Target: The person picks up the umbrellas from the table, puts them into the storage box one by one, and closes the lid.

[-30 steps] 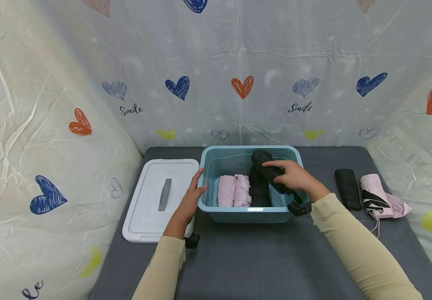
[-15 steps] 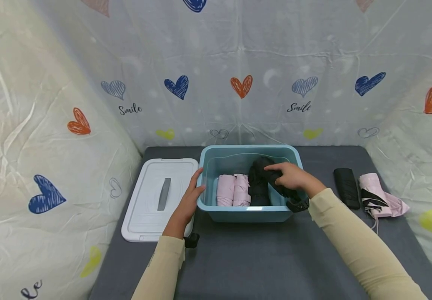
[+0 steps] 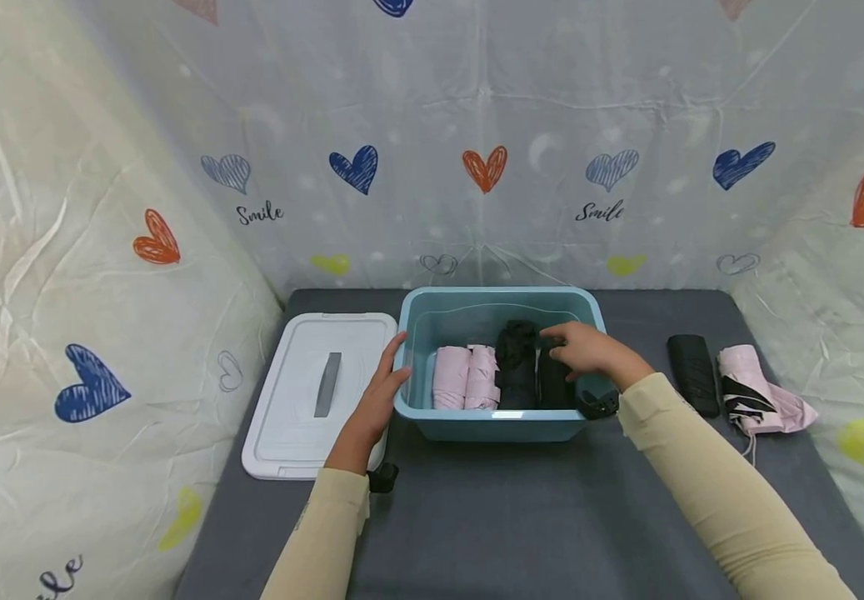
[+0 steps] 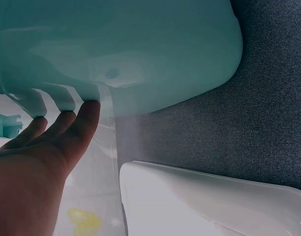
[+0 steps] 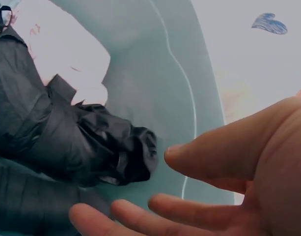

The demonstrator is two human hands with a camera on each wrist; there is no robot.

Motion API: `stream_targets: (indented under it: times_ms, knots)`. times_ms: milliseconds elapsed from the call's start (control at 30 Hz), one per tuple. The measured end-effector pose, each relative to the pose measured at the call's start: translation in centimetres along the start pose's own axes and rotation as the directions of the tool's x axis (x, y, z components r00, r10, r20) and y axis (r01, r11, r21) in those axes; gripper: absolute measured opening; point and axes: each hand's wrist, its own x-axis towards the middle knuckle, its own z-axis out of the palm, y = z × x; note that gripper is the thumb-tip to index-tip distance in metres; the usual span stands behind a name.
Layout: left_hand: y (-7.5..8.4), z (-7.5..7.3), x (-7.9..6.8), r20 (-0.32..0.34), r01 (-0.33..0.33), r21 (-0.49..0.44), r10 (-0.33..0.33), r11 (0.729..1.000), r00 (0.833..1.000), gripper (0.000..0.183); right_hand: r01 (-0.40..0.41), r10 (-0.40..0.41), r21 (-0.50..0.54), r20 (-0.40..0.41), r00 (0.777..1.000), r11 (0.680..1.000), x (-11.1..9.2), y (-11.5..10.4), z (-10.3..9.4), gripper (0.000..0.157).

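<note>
My left hand (image 3: 375, 404) is at the left side of a blue plastic storage bin (image 3: 499, 428); in the left wrist view its straight fingers (image 4: 84, 125) touch the outer wall. Over the bin's right part is my right hand (image 3: 589, 350), with nothing gripped and its fingers (image 5: 179, 209) spread apart. Below those fingers lies a smooth black fabric bundle (image 3: 554, 382). Left of it rests another black bundle (image 3: 517, 379) with a crumpled end (image 5: 135, 155). Two pink rolled fabric bundles (image 3: 451, 379) lie side by side toward the bin's left.
A white lid (image 3: 289, 400) with a grey handle lies left of the bin on the grey table (image 3: 476, 517). To the right are a black flat bundle (image 3: 694, 377) and a pink-and-black fabric bundle (image 3: 761, 396) with a cord. A heart-printed curtain (image 3: 417, 100) hangs behind.
My right hand lowered the black bundle into the bin's right part and let go of it; its fingers are now apart. My left hand stayed at the bin's left side.
</note>
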Motion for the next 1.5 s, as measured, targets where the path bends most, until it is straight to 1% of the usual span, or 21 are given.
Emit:
stream_targets:
  times_ms: [100, 233, 333, 500, 633, 733, 833, 900, 1033, 1100, 1167, 1300, 1500]
  knots:
    - [0.4, 0.0, 0.1, 0.018, 0.019, -0.008, -0.019, 1.000, 1.000, 0.053, 0.008, -0.007, 0.035, -0.006, 1.000, 0.999, -0.5, 0.3, -0.2, 0.050]
    - [2.3, 0.0, -0.8, 0.041, 0.037, -0.003, -0.037, 0.999, 0.998, 0.055, 0.030, -0.029, 0.062, -0.016, 0.999, 0.998, -1.4, 0.7, -0.5, 0.048]
    - [3.2, 0.1, -1.3, 0.046, 0.043, 0.007, -0.044, 0.999, 0.998, 0.056, 0.046, -0.043, 0.096, -0.026, 0.999, 0.994, -2.1, 0.9, -0.6, 0.048]
    - [3.1, 0.1, -1.3, 0.038, 0.060, 0.000, -0.060, 0.998, 0.997, 0.055, 0.088, -0.082, 0.140, -0.054, 0.995, 0.986, -3.2, 1.3, -0.5, 0.047]
    - [3.1, 0.1, -1.3, 0.031, 0.060, 0.000, -0.060, 0.998, 0.998, 0.055, 0.134, -0.125, 0.121, -0.079, 0.989, 0.984, -4.1, 1.4, -0.8, 0.047]
    - [3.3, 0.1, -1.4, 0.030, 0.061, -0.001, -0.061, 0.998, 0.998, 0.055, 0.156, -0.145, 0.128, -0.090, 0.985, 0.979, -4.9, 1.7, -1.1, 0.048]
    - [3.5, 0.2, -1.5, 0.032, 0.066, -0.006, -0.065, 0.998, 0.997, 0.055, 0.191, -0.178, 0.177, -0.090, 0.980, 0.965, -5.7, 2.2, -1.4, 0.048]
    - [3.5, 0.2, -1.5, 0.034, 0.070, -0.006, -0.070, 0.998, 0.997, 0.056, 0.219, -0.204, 0.233, -0.087, 0.975, 0.948, -6.1, 2.7, -1.6, 0.049]
    - [3.3, 0.2, -1.4, 0.037, 0.075, -0.010, -0.075, 0.997, 0.996, 0.056, 0.276, -0.260, 0.329, -0.094, 0.961, 0.903, -6.8, 3.6, -2.0, 0.050]
    - [2.7, 0.2, -1.0, 0.033, 0.073, -0.016, -0.072, 0.997, 0.997, 0.055, 0.303, -0.284, 0.355, -0.105, 0.953, 0.885, -7.1, 4.0, -2.2, 0.050]
    - [1.9, 0.1, -0.7, 0.026, 0.067, -0.015, -0.067, 0.998, 0.997, 0.054, 0.325, -0.302, 0.363, -0.122, 0.946, 0.873, -7.5, 4.5, -2.5, 0.050]
    - [0.5, 0.1, 0.0, 0.002, 0.057, -0.005, -0.057, 0.998, 0.998, 0.051, 0.353, -0.315, 0.352, -0.162, 0.935, 0.867, -8.0, 5.6, -2.9, 0.048]
    - [0.1, 0.1, 0.0, -0.006, 0.039, -0.007, -0.039, 0.999, 0.999, 0.051, 0.368, -0.309, 0.339, -0.217, 0.926, 0.866, -8.7, 7.3, -3.4, 0.046]
